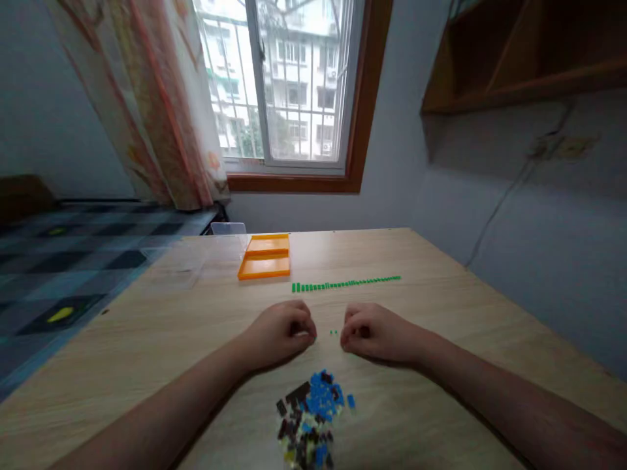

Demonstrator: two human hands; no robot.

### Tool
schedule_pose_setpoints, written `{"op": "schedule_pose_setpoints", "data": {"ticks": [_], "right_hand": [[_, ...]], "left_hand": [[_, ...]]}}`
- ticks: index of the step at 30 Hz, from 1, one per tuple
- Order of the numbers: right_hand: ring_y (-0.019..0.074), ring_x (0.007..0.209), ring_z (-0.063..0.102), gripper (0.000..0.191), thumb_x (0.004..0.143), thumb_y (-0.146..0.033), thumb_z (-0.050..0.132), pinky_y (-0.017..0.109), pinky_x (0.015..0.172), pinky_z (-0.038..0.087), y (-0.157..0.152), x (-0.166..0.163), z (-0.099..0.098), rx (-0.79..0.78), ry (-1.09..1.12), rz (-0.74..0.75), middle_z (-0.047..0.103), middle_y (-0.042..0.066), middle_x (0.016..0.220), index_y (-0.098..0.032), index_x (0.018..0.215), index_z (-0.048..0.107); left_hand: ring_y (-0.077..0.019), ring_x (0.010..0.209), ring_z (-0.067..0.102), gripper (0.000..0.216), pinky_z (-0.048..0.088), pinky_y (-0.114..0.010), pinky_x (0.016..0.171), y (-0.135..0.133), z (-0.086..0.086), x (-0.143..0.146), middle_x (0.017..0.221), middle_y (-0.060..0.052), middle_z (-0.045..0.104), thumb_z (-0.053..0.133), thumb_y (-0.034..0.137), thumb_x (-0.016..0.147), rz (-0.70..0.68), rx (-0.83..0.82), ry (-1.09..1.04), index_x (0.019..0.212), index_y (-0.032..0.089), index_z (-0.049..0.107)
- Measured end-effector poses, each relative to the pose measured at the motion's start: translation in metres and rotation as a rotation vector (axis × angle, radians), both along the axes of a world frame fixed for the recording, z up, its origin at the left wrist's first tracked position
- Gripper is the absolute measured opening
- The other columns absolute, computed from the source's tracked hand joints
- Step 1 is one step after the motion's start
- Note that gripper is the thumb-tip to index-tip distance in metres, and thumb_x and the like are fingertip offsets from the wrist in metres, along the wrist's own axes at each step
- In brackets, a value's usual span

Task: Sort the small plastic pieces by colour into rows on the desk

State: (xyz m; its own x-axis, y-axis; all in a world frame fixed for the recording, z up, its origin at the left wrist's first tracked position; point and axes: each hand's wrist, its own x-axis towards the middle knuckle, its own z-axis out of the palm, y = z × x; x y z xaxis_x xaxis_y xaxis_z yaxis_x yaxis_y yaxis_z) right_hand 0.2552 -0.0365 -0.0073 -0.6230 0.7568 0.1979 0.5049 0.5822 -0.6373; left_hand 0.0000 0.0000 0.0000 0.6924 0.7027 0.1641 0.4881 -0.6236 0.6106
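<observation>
My left hand rests on the table with its fingers curled and pressed together. Opposite it, my right hand is closed in much the same way, knuckles up. Whether either one holds a small piece cannot be made out. In the gap between them lie two tiny green pieces, nearer to my right fingertips. Beyond the hands, a long row of green building bricks runs across the table, larger at its left end. Closer to me is a loose pile of blue, dark brown, yellow and pale bricks.
An orange two-part tray stands at the back left of the wooden table. Beside it are clear plastic containers. A bed with a checked cover adjoins the table's left edge. Wooden shelving hangs on the right wall.
</observation>
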Motion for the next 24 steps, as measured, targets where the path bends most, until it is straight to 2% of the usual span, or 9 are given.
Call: {"op": "schedule_pose_setpoints", "data": {"ticks": [7, 11, 15, 24], "right_hand": [[0.0126, 0.074, 0.061, 0.017, 0.077, -0.006, 0.070, 0.021, 0.066, 0.044, 0.006, 0.015, 0.003, -0.038, 0.020, 0.017, 0.065, 0.001, 0.078, -0.019, 0.082, 0.080], [0.0113, 0.067, 0.059, 0.015, 0.078, -0.012, 0.073, 0.021, 0.060, 0.042, 0.003, 0.013, 0.004, -0.050, 0.026, 0.000, 0.064, 0.001, 0.077, -0.019, 0.088, 0.081], [0.0111, 0.067, 0.060, 0.017, 0.080, -0.015, 0.072, 0.022, 0.062, 0.042, -0.001, 0.010, 0.004, 0.012, -0.015, -0.002, 0.067, 0.002, 0.080, -0.020, 0.093, 0.082], [0.0116, 0.071, 0.063, 0.014, 0.083, -0.013, 0.068, 0.021, 0.066, 0.045, -0.002, 0.010, 0.006, 0.093, -0.025, 0.063, 0.070, 0.002, 0.080, -0.020, 0.087, 0.080]], "left_hand": [[-0.0143, 0.078, 0.062, 0.012, 0.046, -0.025, 0.072, 0.003, -0.002, -0.002, 0.084, -0.001, 0.066, 0.069, 0.014, 0.077, -0.001, -0.014, -0.015, 0.078, 0.021, 0.078], [-0.0138, 0.077, 0.062, 0.013, 0.047, -0.025, 0.073, 0.002, -0.001, -0.001, 0.083, -0.001, 0.066, 0.069, 0.014, 0.077, 0.003, -0.009, -0.025, 0.078, 0.022, 0.079], [-0.0137, 0.075, 0.062, 0.013, 0.047, -0.025, 0.071, 0.001, 0.000, -0.001, 0.081, -0.001, 0.065, 0.068, 0.014, 0.075, 0.010, -0.007, -0.024, 0.077, 0.021, 0.078], [-0.0151, 0.078, 0.063, 0.016, 0.048, -0.026, 0.073, 0.001, 0.001, -0.002, 0.085, -0.002, 0.066, 0.067, 0.014, 0.075, 0.012, -0.005, -0.014, 0.082, 0.022, 0.079]]}}
